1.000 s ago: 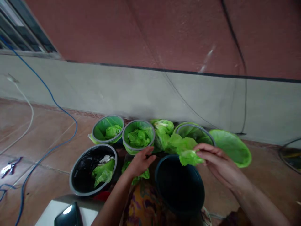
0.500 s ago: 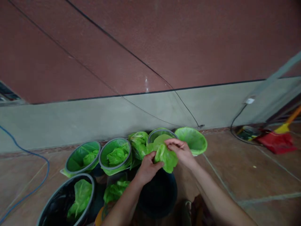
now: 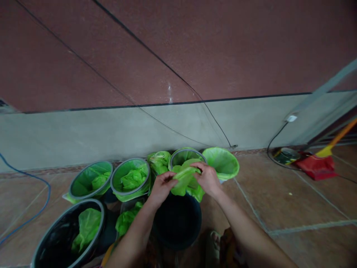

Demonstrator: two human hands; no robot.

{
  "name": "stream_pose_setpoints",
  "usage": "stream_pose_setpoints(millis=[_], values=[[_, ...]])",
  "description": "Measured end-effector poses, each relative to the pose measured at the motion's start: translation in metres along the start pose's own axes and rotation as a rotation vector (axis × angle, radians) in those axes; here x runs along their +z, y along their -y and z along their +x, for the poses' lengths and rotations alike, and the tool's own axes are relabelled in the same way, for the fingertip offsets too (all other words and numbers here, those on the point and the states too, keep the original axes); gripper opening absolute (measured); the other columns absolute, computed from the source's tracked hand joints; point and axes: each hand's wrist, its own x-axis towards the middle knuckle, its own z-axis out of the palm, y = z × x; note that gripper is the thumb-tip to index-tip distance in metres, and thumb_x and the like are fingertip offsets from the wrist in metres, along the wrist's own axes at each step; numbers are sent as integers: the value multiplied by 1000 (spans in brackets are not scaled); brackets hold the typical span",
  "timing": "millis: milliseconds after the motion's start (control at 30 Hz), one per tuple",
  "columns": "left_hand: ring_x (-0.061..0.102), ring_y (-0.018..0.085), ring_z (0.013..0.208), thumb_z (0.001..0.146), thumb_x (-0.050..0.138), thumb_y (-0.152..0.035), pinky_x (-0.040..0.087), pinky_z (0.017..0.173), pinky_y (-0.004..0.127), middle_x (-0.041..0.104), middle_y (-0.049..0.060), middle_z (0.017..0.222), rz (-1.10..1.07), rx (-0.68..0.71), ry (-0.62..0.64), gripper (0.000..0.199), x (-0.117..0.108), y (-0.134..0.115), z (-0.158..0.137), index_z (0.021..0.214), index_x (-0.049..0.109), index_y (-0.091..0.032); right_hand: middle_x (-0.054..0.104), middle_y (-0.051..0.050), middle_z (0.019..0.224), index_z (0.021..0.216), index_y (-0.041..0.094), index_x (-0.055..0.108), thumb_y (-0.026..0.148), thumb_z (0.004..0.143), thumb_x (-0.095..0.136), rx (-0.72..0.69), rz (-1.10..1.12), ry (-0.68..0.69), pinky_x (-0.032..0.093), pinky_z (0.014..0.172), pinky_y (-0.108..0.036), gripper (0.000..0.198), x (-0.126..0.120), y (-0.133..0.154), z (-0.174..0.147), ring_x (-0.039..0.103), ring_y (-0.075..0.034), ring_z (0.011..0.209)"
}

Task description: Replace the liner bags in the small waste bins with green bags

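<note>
Both hands are drawn nearly closed on one thin green plastic sheet [image 3: 184, 180] above the far rim of the dark bucket [image 3: 177, 223]; whether it is a bag or a single film cannot be told. The left hand [image 3: 163, 186], above the bucket's far left side, pinches one end between thumb and fingers, while the right hand [image 3: 208, 178], above its far right side, has its fingers bent over the other end, the thumb partly hidden. The upper edge runs between them and loose folds hang toward the bucket. One second earlier only the right hand had the plastic, and the left was empty, its fingers spread apart; half a second ago both held it, but it hung bunched in a broader piece, where now its top is drawn out sideways. Left of the bucket stands a black-lined bin [image 3: 52, 238] with crumpled green plastic inside; beyond the bucket, to the left, are two green-lined bins [image 3: 80, 182], and beyond it, to the right, a pale green bin [image 3: 223, 162].
</note>
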Motion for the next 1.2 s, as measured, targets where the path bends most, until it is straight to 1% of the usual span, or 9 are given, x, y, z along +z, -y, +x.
stream_pose_setpoints(millis=[267,467,567,767,833,933,1033,1133,1200], values=[[55,14,74,73,48,-6,43,74,26,57,1,77,654,357,-405,15,-10,1,8,72,55,-20,62,-4,85,86,18,64,1,58,40,13,-290,-277,46,75,-26,41,-22,-14,3,59,-16,79],[55,17,73,75,51,-9,42,70,27,54,0,75,758,292,-722,13,-24,0,10,78,49,-21,64,-7,91,90,16,68,5,61,40,142,-371,-436,45,73,-28,42,-44,-25,7,60,-19,79],[51,14,62,80,52,-15,38,64,25,51,-3,68,720,220,-798,6,-32,-2,12,82,50,-21,64,-9,93,94,14,69,6,63,42,215,-397,-465,46,75,-32,42,-56,-38,10,61,-22,82],[41,10,54,75,54,-12,29,58,23,43,-7,58,657,175,-808,11,-26,-3,12,71,47,-20,59,-16,117,119,13,62,11,69,55,344,-545,-333,47,84,-42,51,-57,-47,6,60,-30,97],[39,10,53,73,53,-11,28,57,23,40,-7,56,648,188,-748,16,-19,0,12,65,43,-20,51,-20,132,133,13,51,17,69,64,252,-604,-290,44,92,-49,66,-42,-34,-1,53,-36,113],[38,10,54,70,51,-8,28,57,23,38,-6,55,665,228,-650,23,-6,3,13,57,38,-21,40,-19,144,140,16,42,22,71,67,-58,-555,-199,38,100,-53,74,-7,-3,-14,41,-36,125],[40,11,57,69,49,-5,30,58,23,40,-4,58,690,278,-594,25,6,5,12,56,36,-21,49,-14,135,131,18,51,20,78,61,-281,-427,-46,41,100,-45,54,24,22,-23,46,-30,120],[43,12,61,68,49,-2,33,61,24,42,-3,62,703,334,-561,26,13,5,12,57,35,-22,62,-10,106,105,19,64,19,86,52,-308,-385,6,45,90,-38,23,39,28,-22,55,-24,100],[45,12,63,67,50,-2,35,62,24,44,-3,64,699,362,-528,26,15,6,12,59,36,-22,63,-6,89,90,20,65,17,89,47,-304,-369,-7,46,83,-34,19,40,24,-17,57,-21,88]])
